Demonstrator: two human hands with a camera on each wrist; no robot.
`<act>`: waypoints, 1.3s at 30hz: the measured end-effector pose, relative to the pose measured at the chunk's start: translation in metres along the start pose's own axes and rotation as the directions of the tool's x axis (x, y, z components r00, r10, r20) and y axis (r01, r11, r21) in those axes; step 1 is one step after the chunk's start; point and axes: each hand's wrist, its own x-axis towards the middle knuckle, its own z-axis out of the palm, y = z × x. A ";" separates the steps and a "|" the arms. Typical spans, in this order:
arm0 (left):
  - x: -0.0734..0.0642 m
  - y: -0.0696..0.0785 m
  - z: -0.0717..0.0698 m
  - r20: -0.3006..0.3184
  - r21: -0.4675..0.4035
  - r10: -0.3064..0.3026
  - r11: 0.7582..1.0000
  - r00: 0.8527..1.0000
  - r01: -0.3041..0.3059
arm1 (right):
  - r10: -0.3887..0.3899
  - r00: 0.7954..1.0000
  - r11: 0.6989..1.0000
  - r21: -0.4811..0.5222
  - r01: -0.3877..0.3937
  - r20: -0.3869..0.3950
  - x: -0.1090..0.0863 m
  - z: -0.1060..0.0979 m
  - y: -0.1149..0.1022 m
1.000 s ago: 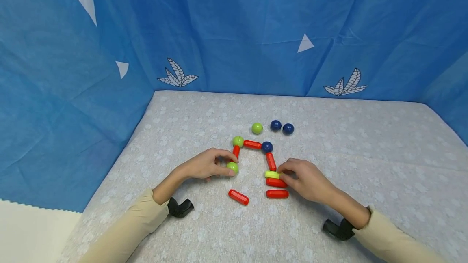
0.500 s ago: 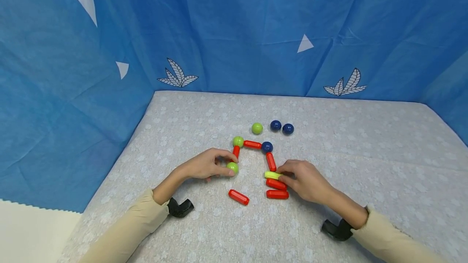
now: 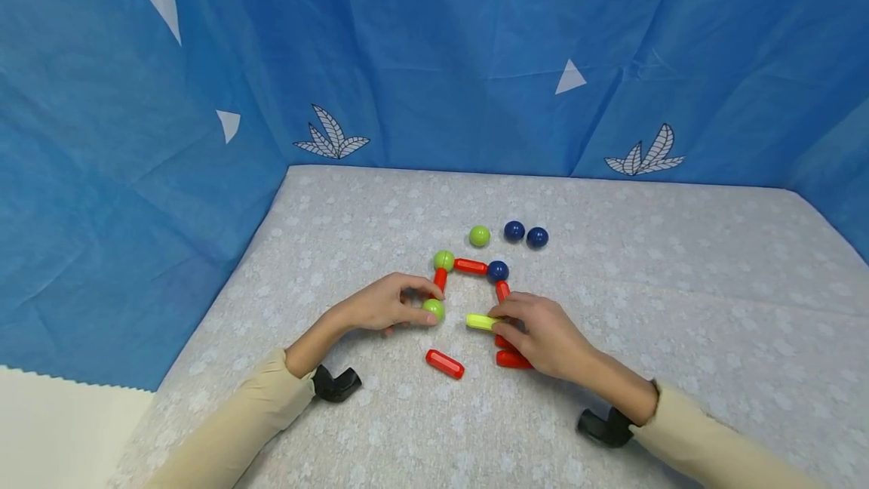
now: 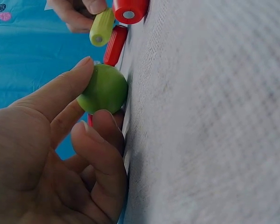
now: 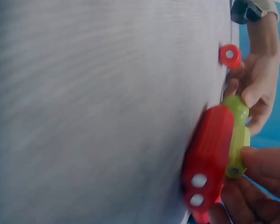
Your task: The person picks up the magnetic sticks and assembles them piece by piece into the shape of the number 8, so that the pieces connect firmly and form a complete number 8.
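Note:
My left hand (image 3: 380,304) pinches a green ball (image 3: 433,311) between thumb and fingers on the cloth. A red rod (image 3: 440,280) runs from that ball to another green ball (image 3: 444,260). A second red rod (image 3: 471,266) links it to a blue ball (image 3: 498,271), from which a third red rod (image 3: 502,290) extends, partly behind my right hand (image 3: 546,330). That hand pinches a yellow magnetic rod (image 3: 480,321), a metal disc showing in its end (image 4: 99,39) in the left wrist view. The yellow rod points toward the held ball, with a gap between them.
A loose red rod (image 3: 444,363) lies in front of the frame of rods. Two more red rods (image 3: 512,359) are partly covered by the right hand. Behind the frame sit a green ball (image 3: 479,236) and two blue balls (image 3: 526,235). A blue curtain (image 3: 434,59) hangs behind.
My right hand has moved left with the yellow rod, away from the red rods and closer to the green ball. The left hand stays in place on its ball.

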 end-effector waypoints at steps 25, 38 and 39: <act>0.000 0.003 0.001 0.014 -0.031 -0.002 1.000 1.000 0.002 | -0.049 0.998 0.998 -0.049 0.047 -0.026 0.023 0.017 -0.013; -0.001 0.001 0.000 0.011 -0.002 0.018 1.000 1.000 -0.018 | -0.047 0.999 0.997 -0.069 0.047 -0.009 0.024 0.018 -0.012; -0.001 0.001 0.000 0.010 -0.001 0.018 1.000 1.000 -0.018 | -0.047 0.999 0.996 -0.072 0.047 -0.009 0.024 0.018 -0.012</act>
